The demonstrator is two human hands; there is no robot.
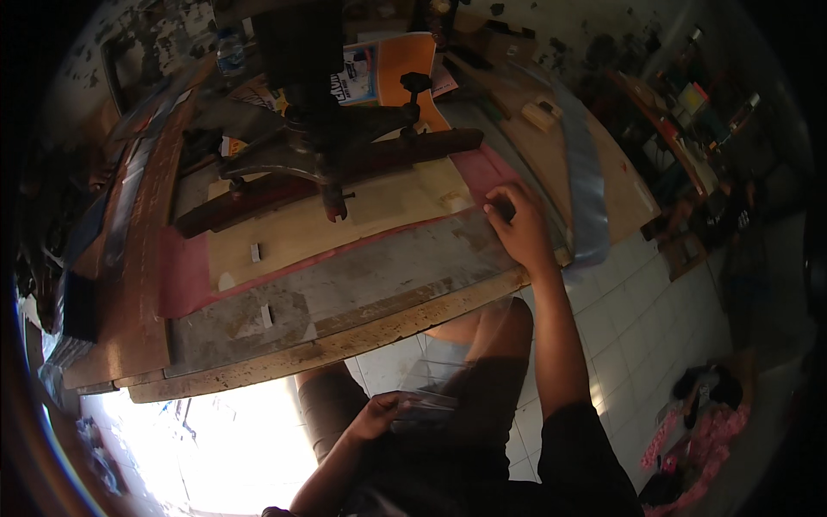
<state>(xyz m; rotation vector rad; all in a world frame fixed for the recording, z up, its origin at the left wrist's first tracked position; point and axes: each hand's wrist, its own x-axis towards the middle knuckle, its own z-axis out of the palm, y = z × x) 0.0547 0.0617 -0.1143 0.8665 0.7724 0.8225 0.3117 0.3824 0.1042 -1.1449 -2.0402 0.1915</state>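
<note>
My left hand (379, 415) is low over my lap, its fingers closed on the edge of some thin, see-through plastic sheets (429, 401). Blurred film spreads from there across my thigh, so how many pieces there are cannot be told. My right hand (517, 220) hovers at the right end of the worktable (379, 271), beside a pink sheet (484, 172). Its fingers are loosely curled, with a gap to the thumb and nothing visible between them. Ahead stands a dark metal press (314, 142) with a long bar (413, 153) lying across a yellowish sheet (345, 215).
Two small pale pieces (255, 252) lie toward the table's left front. A strip of clear film (586, 172) hangs over the board at right, near a small wooden block (541, 114). A plastic bottle (230, 53) stands at back left. Pink cloth (706, 452) lies at lower right.
</note>
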